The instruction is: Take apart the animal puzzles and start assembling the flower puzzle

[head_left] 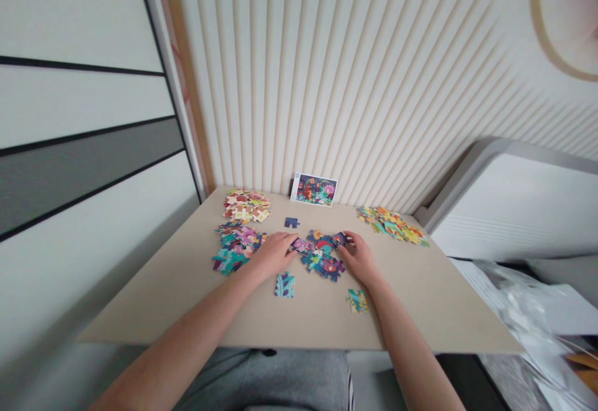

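My left hand [276,253] is closed on a purple-pink puzzle piece [303,246] at the left side of a joined cluster of puzzle pieces [322,260]. On the cluster's upper right, my right hand [357,255] pinches a dark blue puzzle piece [340,238]. Loose around them lie a dark blue piece [292,222] above, a light blue striped piece [284,285] below left and a teal and yellow piece [357,301] below right. A picture card [314,190] with a colourful scene leans on the wall behind.
On the beige table [187,299] are a purple and teal pile [236,248] at left, a red and cream pile [246,205] at back left and a yellow-orange pile [393,225] at back right. A ribbed wall [327,75] stands behind. Plastic wrapping [518,305] lies off to the right.
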`<state>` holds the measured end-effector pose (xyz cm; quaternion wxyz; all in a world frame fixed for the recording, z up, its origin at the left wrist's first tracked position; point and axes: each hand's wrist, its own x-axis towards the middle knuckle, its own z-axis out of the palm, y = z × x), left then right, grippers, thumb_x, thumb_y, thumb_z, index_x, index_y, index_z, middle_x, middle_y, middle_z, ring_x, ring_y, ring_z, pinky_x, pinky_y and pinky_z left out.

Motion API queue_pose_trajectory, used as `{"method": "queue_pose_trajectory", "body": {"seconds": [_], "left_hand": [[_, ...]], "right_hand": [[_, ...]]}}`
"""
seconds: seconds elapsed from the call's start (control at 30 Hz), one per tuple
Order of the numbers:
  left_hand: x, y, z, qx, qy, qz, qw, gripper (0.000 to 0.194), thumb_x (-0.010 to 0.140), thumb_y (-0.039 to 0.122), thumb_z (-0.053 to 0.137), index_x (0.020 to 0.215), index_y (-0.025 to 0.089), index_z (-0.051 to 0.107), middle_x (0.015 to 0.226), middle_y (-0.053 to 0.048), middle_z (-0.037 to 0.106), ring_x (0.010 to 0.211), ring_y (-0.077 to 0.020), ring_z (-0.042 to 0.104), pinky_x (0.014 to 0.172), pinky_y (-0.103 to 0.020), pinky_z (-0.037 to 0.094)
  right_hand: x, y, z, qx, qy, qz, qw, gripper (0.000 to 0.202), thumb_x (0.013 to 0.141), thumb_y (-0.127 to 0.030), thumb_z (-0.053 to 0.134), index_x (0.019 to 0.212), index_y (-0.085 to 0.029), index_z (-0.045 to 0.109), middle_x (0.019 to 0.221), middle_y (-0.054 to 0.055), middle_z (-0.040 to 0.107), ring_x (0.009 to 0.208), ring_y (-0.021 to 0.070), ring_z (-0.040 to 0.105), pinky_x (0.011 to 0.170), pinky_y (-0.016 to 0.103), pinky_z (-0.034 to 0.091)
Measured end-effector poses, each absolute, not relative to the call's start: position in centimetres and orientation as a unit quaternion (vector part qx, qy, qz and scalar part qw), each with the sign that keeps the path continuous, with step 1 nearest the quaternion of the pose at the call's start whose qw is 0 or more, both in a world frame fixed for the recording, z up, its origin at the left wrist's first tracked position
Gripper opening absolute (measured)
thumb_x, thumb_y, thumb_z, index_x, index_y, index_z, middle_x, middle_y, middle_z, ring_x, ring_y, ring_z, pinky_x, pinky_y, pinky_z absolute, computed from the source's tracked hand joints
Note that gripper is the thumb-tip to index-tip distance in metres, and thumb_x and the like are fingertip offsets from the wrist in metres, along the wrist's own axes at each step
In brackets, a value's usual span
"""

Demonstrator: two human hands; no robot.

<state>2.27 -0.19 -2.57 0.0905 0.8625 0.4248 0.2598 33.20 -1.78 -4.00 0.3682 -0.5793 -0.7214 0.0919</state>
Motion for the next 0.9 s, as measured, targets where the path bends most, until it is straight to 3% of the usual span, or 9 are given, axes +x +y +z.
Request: {"method": "queue_pose_trajectory", "body": {"seconds": [0.17,0.33,0.63,0.9], "left_hand": [[2.4,-0.1,-2.7,0.845,0.44,0.28,0.116,0.039,0.091,0.023,0.056,0.13,0.022,0.06,0.124,-0.01,0.068,0.116,-0.0262,0.062,0.103,-0.041,0.047],[2.4,0.1,-2.5,0.829,0.448,0.296,0.154,0.041,0.09,0.02,0.055,0.13,0.019,0.061,0.126,-0.01,0.068,0.118,-0.0251,0.062,0.105,-0.04,0.047],[2.0,0.0,-1.3,0.815,0.469,0.302,0.156,0.033,0.1,0.025,0.039,0.107,0.019,0.071,0.105,-0.009,0.075,0.097,-0.0244,0.07,0.089,-0.036,0.052],[2.1,-0.3,-1.4,0.831,0.464,0.279,0.123,0.028,0.1,0.027,0.042,0.107,0.021,0.069,0.1,-0.007,0.075,0.093,-0.0234,0.07,0.084,-0.034,0.051]], "right_hand": [[32.9,-2.0,-3.6,-0.587,-0.753,0.07,0.289,0.047,0.088,-0.041,0.062,0.132,-0.027,0.056,0.126,0.008,0.064,0.117,0.028,0.057,0.103,0.046,0.042],[32.9,-2.3,-3.2,-0.588,-0.758,0.076,0.27,0.043,0.087,-0.04,0.063,0.127,-0.028,0.06,0.119,0.007,0.066,0.113,0.027,0.058,0.1,0.043,0.043],[32.8,-3.0,-3.1,-0.6,-0.753,0.07,0.259,0.04,0.088,-0.045,0.063,0.124,-0.028,0.065,0.115,0.008,0.064,0.108,0.0261,0.059,0.098,0.042,0.044],[31.7,-4.8,-1.5,-0.542,-0.789,0.084,0.277,0.037,0.092,-0.051,0.059,0.124,-0.034,0.067,0.134,0.008,0.057,0.127,0.029,0.052,0.108,0.048,0.038]]}}
